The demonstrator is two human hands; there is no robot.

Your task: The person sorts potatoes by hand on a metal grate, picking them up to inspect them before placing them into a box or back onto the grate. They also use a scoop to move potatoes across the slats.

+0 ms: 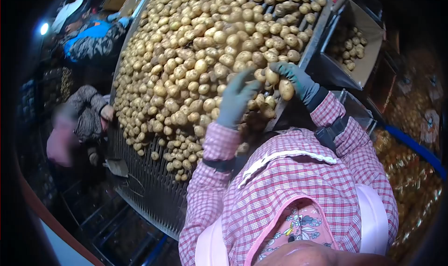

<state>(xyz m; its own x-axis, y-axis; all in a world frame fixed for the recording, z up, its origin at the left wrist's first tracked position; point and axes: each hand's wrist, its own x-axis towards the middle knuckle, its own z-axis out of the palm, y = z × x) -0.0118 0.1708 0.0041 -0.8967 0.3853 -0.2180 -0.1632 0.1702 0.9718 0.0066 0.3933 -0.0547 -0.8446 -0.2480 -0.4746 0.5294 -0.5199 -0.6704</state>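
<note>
A thick layer of potatoes [186,65] covers the slatted sorting table in front of me. My right hand [301,82], in a grey-green glove, is at the table's right edge. Its fingers curl round a large potato [286,89], and a second potato [271,76] lies against the fingertips. Over the potatoes to the left is my left hand [234,98], gloved too and slightly blurred. Its thumb and fingers are apart, with nothing seen between them. Both forearms wear pink checked sleeves with dark bands.
Bare slats [149,186] show at the table's lower left. Beyond its right rim stands a bin [364,63] with some potatoes. A co-worker in a patterned sleeve [88,103] reaches the left edge; another in blue [91,37] is farther back. A blue bar [415,149] runs at right.
</note>
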